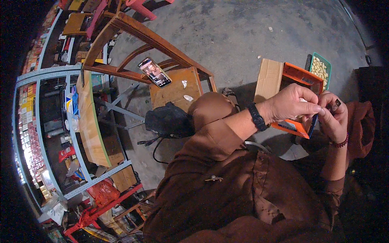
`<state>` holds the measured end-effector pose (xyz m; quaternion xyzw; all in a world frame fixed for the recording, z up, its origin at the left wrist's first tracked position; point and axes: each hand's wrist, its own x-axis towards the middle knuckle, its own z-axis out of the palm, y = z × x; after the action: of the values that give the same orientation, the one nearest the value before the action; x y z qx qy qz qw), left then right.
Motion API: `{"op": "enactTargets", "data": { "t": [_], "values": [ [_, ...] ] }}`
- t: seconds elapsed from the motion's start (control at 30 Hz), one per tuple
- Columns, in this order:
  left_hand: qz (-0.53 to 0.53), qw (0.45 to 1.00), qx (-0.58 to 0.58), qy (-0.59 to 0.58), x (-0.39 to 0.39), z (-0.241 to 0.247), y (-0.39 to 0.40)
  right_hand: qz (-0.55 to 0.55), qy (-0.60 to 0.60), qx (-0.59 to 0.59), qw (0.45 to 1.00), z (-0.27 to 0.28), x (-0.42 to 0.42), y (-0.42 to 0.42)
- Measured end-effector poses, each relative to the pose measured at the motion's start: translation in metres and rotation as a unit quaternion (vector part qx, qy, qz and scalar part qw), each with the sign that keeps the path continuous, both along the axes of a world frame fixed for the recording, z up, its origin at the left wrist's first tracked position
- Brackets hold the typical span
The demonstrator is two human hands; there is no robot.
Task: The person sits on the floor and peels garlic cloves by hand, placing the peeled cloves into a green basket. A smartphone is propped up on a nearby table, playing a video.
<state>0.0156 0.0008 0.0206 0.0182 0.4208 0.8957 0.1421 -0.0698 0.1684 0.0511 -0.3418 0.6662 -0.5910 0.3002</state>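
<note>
My left hand [296, 103], with a black watch on the wrist, is closed around white garlic [302, 100], mostly hidden by the fingers. Against the left thumb tip, the thumb and forefinger of my right hand [333, 117] come together; what lies between them is hidden. A beaded bracelet circles the right wrist, and a dark band sits on one finger. Both hands hover over an open orange cardboard box [293, 129] whose inside is partly covered by them. Just beyond the box stands a green plastic basket [329, 68] of pale peeled garlic cloves [319, 69].
A wooden chair [170, 36] stands ahead on the left. On its seat lie a lit phone [155, 73] and white scraps [188, 97]. A black bag [168, 120] is beside my knee [211, 106]. Metal shelving [39, 121] with packets and a red stand [100, 206] line the left.
</note>
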Motion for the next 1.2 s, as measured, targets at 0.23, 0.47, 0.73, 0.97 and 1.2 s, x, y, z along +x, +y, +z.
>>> {"op": "enactTargets", "data": {
  "t": [0.23,0.47,0.73,0.97,1.2],
  "values": [
    [0.036,0.999,-0.003,-0.019,-0.003,-0.007,0.003,-0.015,0.036,-0.01,0.999,-0.001,0.005,-0.001],
    [0.118,0.991,0.01,-0.058,-0.004,-0.009,0.0,0.051,0.015,0.025,0.998,0.012,0.009,-0.004],
    [0.136,0.989,-0.005,-0.061,-0.007,-0.009,0.0,-0.008,0.059,0.047,0.997,0.001,0.01,-0.008],
    [0.172,0.964,-0.197,0.039,-0.006,-0.005,0.007,-0.113,-0.057,0.045,0.991,-0.012,0.003,-0.002],
    [0.199,0.945,-0.247,0.084,-0.008,-0.01,0.008,-0.121,-0.099,0.035,0.987,-0.017,0.003,0.0]
  ]
}}
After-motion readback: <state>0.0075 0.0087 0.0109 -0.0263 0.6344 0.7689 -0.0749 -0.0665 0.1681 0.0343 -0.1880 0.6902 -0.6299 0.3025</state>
